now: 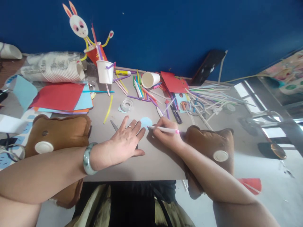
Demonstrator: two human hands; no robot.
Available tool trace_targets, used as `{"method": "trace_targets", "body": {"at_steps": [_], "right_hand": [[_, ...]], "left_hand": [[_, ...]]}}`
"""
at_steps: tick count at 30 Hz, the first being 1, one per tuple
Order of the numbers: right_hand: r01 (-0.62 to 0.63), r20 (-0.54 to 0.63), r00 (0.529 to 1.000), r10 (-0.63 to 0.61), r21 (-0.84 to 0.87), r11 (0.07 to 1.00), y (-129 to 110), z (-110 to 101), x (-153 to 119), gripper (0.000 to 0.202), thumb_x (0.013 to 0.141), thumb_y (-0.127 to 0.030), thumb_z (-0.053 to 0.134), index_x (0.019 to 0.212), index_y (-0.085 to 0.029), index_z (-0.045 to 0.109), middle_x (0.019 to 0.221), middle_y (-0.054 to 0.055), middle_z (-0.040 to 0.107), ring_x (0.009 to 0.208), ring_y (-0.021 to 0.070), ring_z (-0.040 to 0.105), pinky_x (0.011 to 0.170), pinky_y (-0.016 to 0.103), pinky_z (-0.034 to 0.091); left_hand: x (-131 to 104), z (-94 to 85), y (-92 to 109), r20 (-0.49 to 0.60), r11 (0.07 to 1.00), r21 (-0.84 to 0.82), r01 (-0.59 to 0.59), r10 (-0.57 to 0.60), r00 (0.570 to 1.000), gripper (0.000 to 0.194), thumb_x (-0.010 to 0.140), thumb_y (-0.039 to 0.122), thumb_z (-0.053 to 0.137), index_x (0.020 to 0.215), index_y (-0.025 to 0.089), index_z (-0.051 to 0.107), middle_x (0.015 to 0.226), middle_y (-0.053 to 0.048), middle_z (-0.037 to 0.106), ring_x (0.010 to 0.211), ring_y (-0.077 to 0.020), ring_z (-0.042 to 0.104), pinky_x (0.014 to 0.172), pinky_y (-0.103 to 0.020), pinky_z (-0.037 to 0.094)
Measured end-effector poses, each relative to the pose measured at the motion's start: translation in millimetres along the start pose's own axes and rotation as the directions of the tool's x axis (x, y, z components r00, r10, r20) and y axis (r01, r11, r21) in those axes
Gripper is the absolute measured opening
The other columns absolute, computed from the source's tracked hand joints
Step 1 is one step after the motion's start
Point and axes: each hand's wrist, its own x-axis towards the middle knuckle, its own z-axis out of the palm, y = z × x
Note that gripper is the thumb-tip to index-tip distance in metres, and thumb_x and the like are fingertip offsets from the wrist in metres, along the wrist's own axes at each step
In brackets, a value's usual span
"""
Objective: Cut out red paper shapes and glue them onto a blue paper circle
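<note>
My right hand [167, 132] grips a white marker [165, 129] with a pink end, its tip at the right edge of a light blue paper circle [146, 122] on the table. My left hand [125, 138] lies spread and palm down, fingertips beside the circle's left edge. Partly under the left hand is a pair of scissors [114, 125], of which a blade shows. A roll of clear tape [127, 105] sits just beyond the left hand.
Left are red paper sheets [58, 96] and bagged paper cups [55, 69]. A rabbit figure [79, 26] and a white cup [105, 72] stand behind. Paper straws [213, 96] lie right. Brown cushions [63, 132] flank the table's front edge.
</note>
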Motion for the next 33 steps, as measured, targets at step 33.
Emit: {"method": "trace_targets", "body": {"at_steps": [33], "right_hand": [[-0.011, -0.015, 1.0, 0.011, 0.023, 1.0, 2.0, 1.7, -1.5, 0.01, 0.069, -0.02, 0.059, 0.063, -0.022, 0.052, 0.056, -0.002, 0.061, 0.052, 0.0135, 0.054, 0.052, 0.026, 0.043]], "left_hand": [[-0.2, 0.0, -0.5, 0.003, 1.0, -0.009, -0.004, 0.004, 1.0, 0.075, 0.086, 0.064, 0.058, 0.139, 0.011, 0.05, 0.142, -0.023, 0.05, 0.132, -0.0371, 0.044, 0.117, -0.062, 0.016]]}}
